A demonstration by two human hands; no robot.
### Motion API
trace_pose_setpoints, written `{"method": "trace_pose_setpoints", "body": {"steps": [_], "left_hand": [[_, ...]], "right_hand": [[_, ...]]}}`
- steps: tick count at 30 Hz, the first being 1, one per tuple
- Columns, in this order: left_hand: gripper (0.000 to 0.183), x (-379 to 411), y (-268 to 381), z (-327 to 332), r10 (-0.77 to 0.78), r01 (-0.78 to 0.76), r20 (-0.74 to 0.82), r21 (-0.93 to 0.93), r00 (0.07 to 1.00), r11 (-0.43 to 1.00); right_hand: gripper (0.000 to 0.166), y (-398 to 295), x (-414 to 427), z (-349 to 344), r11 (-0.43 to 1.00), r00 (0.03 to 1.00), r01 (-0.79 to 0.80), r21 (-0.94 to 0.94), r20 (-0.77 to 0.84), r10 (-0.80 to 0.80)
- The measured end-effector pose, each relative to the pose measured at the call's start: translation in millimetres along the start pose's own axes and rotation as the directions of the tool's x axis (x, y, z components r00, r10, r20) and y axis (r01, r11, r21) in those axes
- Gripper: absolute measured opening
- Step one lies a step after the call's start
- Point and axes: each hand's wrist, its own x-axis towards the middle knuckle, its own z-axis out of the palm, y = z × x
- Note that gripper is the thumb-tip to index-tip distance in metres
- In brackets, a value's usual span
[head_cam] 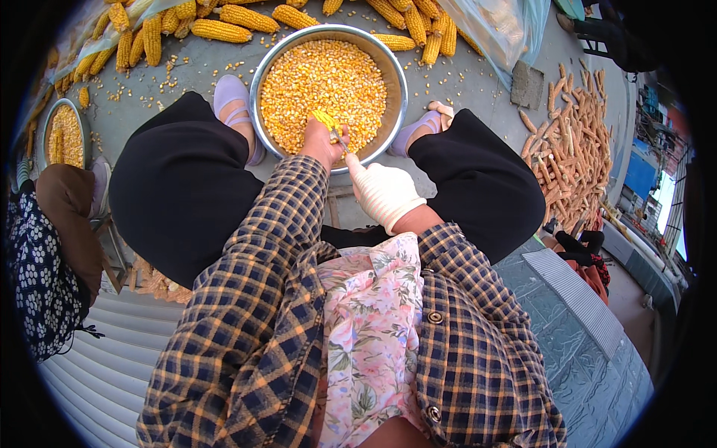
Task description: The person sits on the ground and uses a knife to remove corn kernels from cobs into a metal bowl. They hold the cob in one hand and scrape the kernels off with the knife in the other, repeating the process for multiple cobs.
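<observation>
A round metal basin stands between my feet, filled with loose corn kernels. Over its near side my bare left hand holds a yellow corn cob, its far end showing past my fingers. My right hand, in a white knit glove, grips a slim metal tool whose tip meets the cob. The tool's handle is hidden inside the glove, so its exact kind cannot be told.
Unshelled corn cobs lie beyond the basin, beside plastic sheeting. At right are a concrete block and a heap of stripped cobs. A seated person is at left near a smaller kernel basin.
</observation>
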Motion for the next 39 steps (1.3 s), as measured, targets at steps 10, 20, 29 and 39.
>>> {"method": "trace_pose_setpoints", "body": {"steps": [10,20,29,39], "left_hand": [[0.032,-1.0,1.6,-4.3,0.005,-0.006,0.056,0.025,0.998,1.000],[0.037,-11.8,1.4,-6.4,0.041,-0.039,-0.037,0.035,0.999,0.999],[0.047,-9.4,-11.1,-6.0,0.070,-0.062,-0.060,0.116,0.996,0.991],[0.051,-9.7,-13.7,-7.9,0.090,-0.083,-0.065,0.110,0.994,0.990]], "right_hand": [[0.036,29.6,34.4,-12.7,0.641,0.962,-0.170,0.748,-0.016,0.274],[0.026,5.9,13.6,-18.4,0.884,0.979,-0.093,0.459,-0.122,0.166],[0.023,-4.3,33.4,-29.5,0.996,0.990,-0.078,0.036,0.120,0.073],[0.025,-1.5,46.5,-21.9,0.992,0.983,-0.092,0.082,0.166,0.077]]}}
